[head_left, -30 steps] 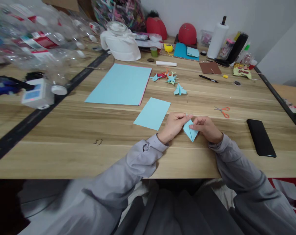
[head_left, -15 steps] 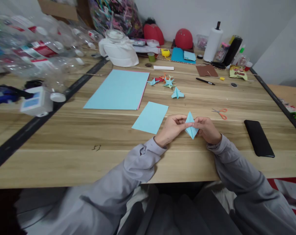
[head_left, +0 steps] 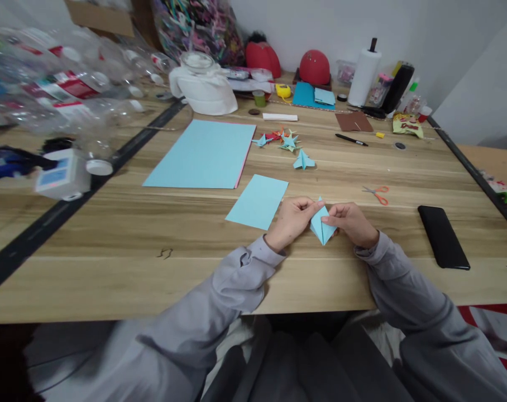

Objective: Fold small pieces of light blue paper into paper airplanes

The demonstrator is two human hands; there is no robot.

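Between my two hands is a small piece of folded light-blue paper [head_left: 323,231], diamond-shaped with a crease down its middle. My left hand [head_left: 291,219] pinches its upper left edge with thumb and fingers. My right hand [head_left: 354,223] grips its right side, the thumb lying on the front face near the centre crease. A flat light-blue sheet [head_left: 259,202] lies just left of my left hand. Beyond my hands, a folded blue paper plane [head_left: 304,160] rests on the table, with several small folded paper pieces [head_left: 287,140] behind it.
Large blue sheets [head_left: 203,153] lie at the left. Orange scissors [head_left: 379,194] and a black phone [head_left: 443,237] are to the right. A black pen [head_left: 351,139] and brown paper [head_left: 354,121] lie farther back. Plastic bottles [head_left: 75,84] crowd the far left.
The folded paper has tilted and moved slightly down and left. My left thumb has shifted up toward its top, and my right thumb now lies lower on its front.
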